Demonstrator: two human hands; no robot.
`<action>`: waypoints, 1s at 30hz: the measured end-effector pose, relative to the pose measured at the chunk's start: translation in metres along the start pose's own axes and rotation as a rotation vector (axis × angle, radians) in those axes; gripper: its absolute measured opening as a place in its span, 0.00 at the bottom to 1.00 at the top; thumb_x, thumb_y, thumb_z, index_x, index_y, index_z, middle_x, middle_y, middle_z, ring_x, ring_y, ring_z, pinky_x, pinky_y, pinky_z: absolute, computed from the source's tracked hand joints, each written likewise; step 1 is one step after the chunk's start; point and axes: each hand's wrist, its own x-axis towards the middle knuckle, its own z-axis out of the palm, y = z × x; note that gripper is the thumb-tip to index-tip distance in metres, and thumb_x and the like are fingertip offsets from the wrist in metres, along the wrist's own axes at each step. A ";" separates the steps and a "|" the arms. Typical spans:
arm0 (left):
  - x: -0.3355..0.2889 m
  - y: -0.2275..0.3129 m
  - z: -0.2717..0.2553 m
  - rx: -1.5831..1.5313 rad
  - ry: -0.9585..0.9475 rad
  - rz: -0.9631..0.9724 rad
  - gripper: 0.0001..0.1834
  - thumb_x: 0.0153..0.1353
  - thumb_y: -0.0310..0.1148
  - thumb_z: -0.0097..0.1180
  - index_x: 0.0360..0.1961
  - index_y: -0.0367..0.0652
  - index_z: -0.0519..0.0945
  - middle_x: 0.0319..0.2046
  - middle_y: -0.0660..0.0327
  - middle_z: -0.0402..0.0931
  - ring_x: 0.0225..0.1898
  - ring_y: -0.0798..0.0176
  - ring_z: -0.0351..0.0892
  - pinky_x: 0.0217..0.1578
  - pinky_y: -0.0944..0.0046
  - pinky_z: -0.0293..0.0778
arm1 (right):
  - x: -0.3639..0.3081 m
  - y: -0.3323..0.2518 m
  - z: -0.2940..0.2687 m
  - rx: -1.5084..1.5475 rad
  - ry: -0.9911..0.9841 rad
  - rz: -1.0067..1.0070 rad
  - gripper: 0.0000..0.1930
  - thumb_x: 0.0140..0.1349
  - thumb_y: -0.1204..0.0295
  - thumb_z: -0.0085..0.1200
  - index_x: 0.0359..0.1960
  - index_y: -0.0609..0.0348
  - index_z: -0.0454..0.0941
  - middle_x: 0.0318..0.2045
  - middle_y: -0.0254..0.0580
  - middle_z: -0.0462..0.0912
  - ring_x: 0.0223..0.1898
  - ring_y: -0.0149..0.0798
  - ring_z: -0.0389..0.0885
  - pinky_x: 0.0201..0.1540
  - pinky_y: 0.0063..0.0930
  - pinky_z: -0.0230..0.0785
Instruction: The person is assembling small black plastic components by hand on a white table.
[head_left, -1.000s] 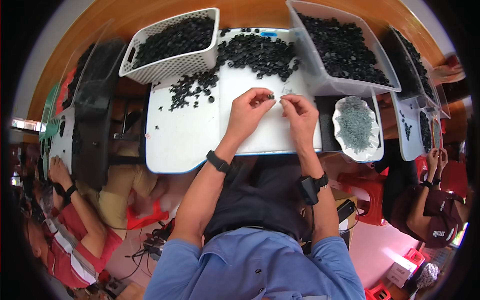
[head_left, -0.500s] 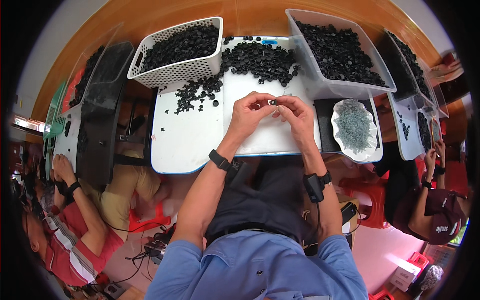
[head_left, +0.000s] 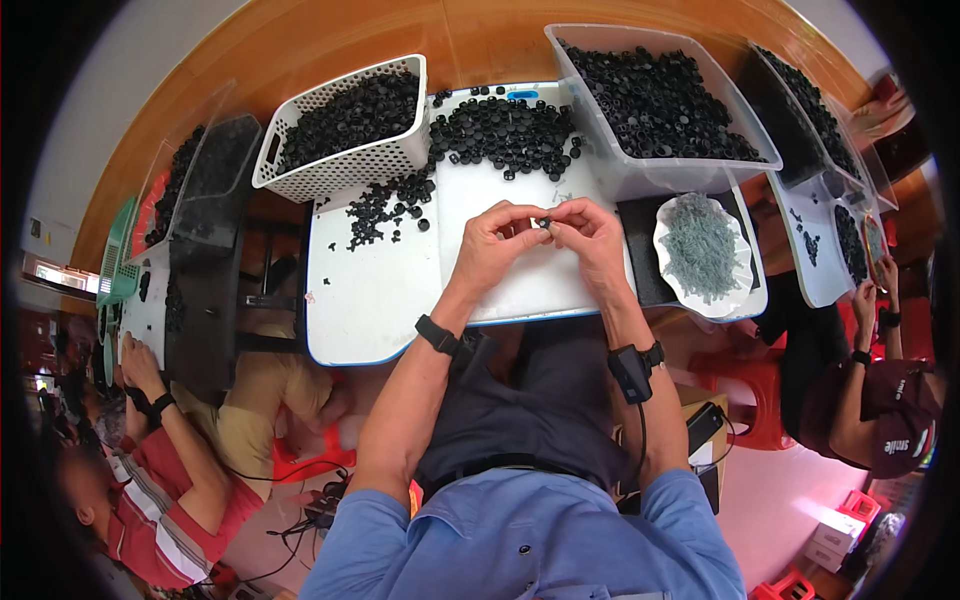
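Above the white table (head_left: 375, 315), my two hands meet at their fingertips. My left hand (head_left: 492, 246) is closed in a pinch on a small black round part (head_left: 543, 223). From the other side my right hand (head_left: 592, 240) pinches at the same part, its thumb and forefinger together. Fingers cover most of the part, so its exact form is hidden. Beyond my hands lies a pile of black round caps (head_left: 505, 133). To its left are smaller black plastic pieces (head_left: 370, 215) in a loose scatter.
A white perforated basket (head_left: 350, 168) and a clear plastic bin (head_left: 660, 178), both full of black parts, stand at the back. A white scalloped dish (head_left: 745, 275) of thin grey-green pieces sits right. Co-workers' hands (head_left: 142, 365) are at work left, others (head_left: 868, 300) right.
The view has shifted slightly. My fingertips have turned a little around the small black part, and the right fingers are bent closer over it. Both hands stay together in the same place.
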 end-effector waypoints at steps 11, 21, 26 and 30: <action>0.032 0.014 -0.020 0.506 0.199 0.108 0.13 0.61 0.21 0.60 0.48 0.40 0.86 0.38 0.56 0.82 0.35 0.59 0.83 0.39 0.60 0.78 | 0.001 0.001 0.003 0.048 0.099 -0.033 0.05 0.64 0.81 0.60 0.41 0.66 0.81 0.37 0.38 0.85 0.38 0.33 0.88 0.38 0.22 0.77; 0.081 0.018 -0.041 0.940 -0.198 0.245 0.15 0.60 0.20 0.60 0.49 0.41 0.86 0.46 0.54 0.81 0.49 0.47 0.82 0.52 0.52 0.77 | 0.004 0.008 0.004 0.088 0.142 -0.055 0.09 0.65 0.83 0.60 0.46 0.71 0.82 0.39 0.44 0.87 0.39 0.35 0.89 0.43 0.25 0.81; 0.091 0.016 -0.046 0.962 -0.193 0.155 0.12 0.60 0.26 0.63 0.45 0.39 0.88 0.41 0.52 0.82 0.48 0.48 0.83 0.49 0.53 0.78 | 0.004 0.009 0.004 0.043 0.164 -0.061 0.09 0.65 0.82 0.61 0.46 0.71 0.82 0.37 0.43 0.87 0.38 0.33 0.89 0.42 0.24 0.81; 0.080 0.013 -0.048 0.867 -0.178 0.106 0.12 0.60 0.31 0.65 0.44 0.39 0.89 0.37 0.51 0.83 0.42 0.49 0.85 0.44 0.54 0.79 | 0.002 0.007 0.004 0.007 0.184 -0.045 0.09 0.65 0.81 0.61 0.45 0.70 0.83 0.36 0.41 0.87 0.36 0.31 0.88 0.40 0.22 0.79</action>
